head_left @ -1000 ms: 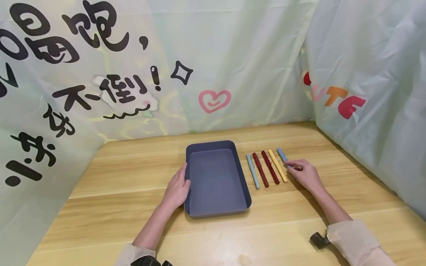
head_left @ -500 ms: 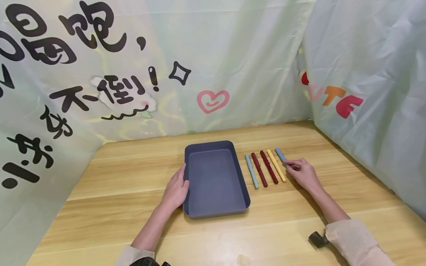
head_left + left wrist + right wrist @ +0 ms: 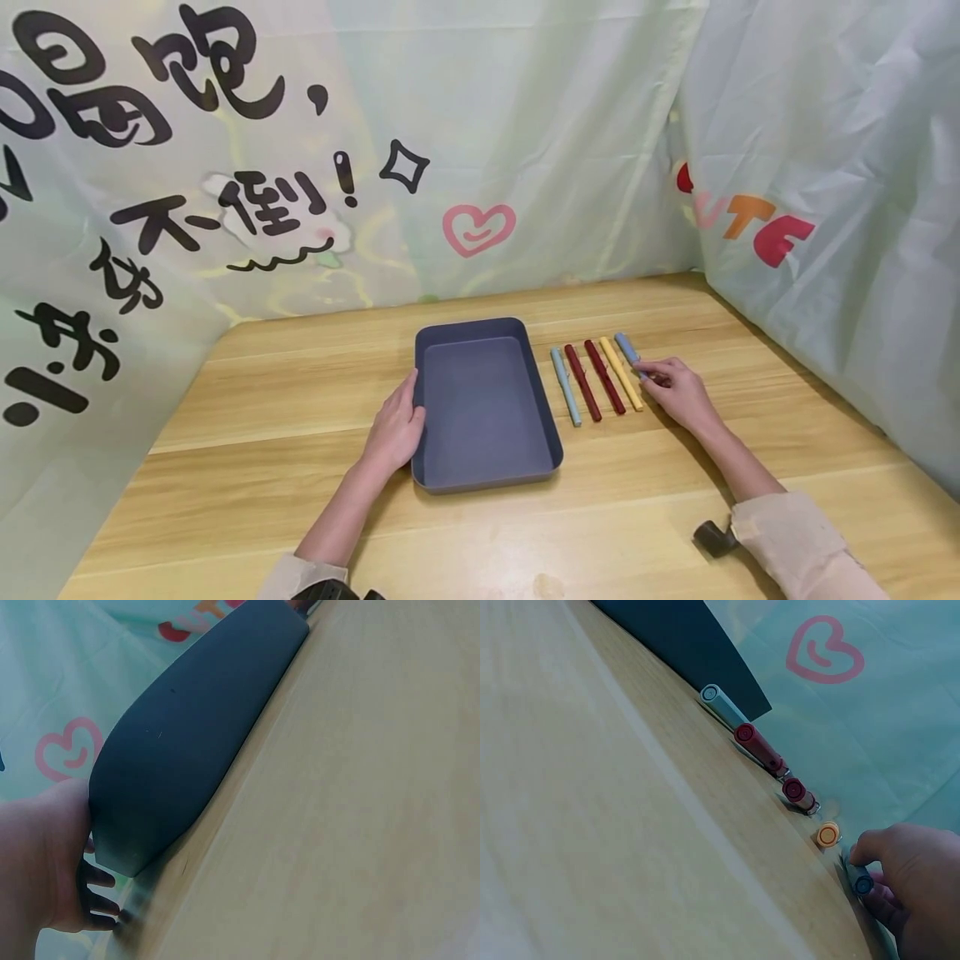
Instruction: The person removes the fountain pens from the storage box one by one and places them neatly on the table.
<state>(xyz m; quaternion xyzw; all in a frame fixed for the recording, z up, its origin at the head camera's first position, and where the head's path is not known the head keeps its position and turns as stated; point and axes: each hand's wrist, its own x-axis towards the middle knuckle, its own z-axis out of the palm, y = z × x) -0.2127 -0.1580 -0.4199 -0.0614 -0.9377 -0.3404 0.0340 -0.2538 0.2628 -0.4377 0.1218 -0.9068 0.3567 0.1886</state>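
My left hand (image 3: pixel 393 425) holds the left side of a dark blue-grey rectangular tray (image 3: pixel 487 408), its thumb over the rim and its fingers along the outer wall. In the left wrist view, several fingertips show below the tray's corner. Right of the tray, my right hand (image 3: pixel 681 393) pinches the near end of a blue pen (image 3: pixel 626 345) between thumb and fingers. Beside that pen, in a row, lie a yellow pen (image 3: pixel 622 375), a dark red pen (image 3: pixel 604 377), another dark red pen (image 3: pixel 582 383) and a light blue pen (image 3: pixel 566 387).
The wooden table (image 3: pixel 262 467) runs up to a printed cloth (image 3: pixel 585 167) at the back and sides. A black device (image 3: pixel 716 540) sits by the right wrist, and another black device (image 3: pixel 327 591) by the left.
The blue pen has shifted slightly left, closer to the yellow pen, with my right hand still on it. My left hand stays at the tray. The head view has turned a little.
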